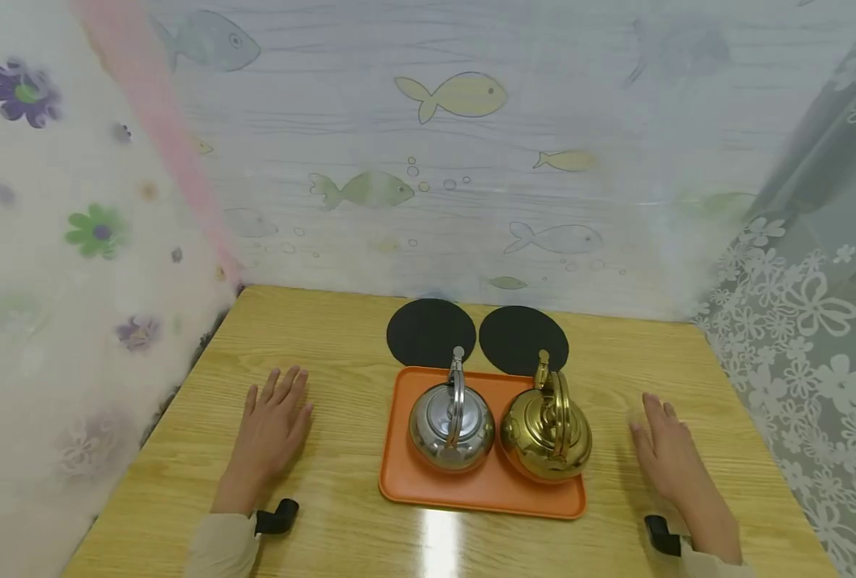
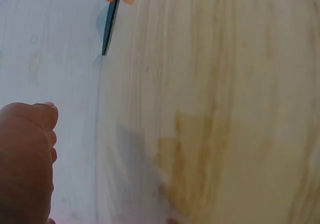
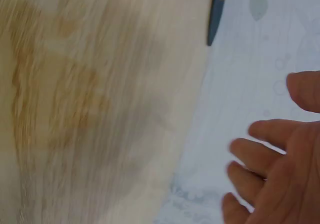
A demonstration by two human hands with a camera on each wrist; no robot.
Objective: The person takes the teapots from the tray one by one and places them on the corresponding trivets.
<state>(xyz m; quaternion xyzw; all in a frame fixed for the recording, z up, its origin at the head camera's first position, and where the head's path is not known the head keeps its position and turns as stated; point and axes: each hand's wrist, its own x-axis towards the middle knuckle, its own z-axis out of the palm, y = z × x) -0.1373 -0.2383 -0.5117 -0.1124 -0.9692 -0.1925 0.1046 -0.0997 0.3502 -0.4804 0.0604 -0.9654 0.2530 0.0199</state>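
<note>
A silver kettle (image 1: 451, 425) and a gold kettle (image 1: 547, 433) stand side by side on an orange tray (image 1: 471, 499), handles raised and spouts toward the back. To the left of the tray, my left hand (image 1: 272, 425) is held palm down over the table with its fingers straight. On the other side, my right hand (image 1: 674, 453) hovers right of the gold kettle, fingers extended and holding nothing. In the right wrist view the fingers of the right hand (image 3: 280, 169) are spread and slightly bent. The left wrist view shows only part of the left hand (image 2: 27, 159).
Behind the tray, two black round mats (image 1: 431, 331) lie side by side on the wooden table (image 1: 327, 337). A curtain with fish prints (image 1: 457, 160) hangs along the back edge. Flowered curtains (image 1: 95, 233) border both sides.
</note>
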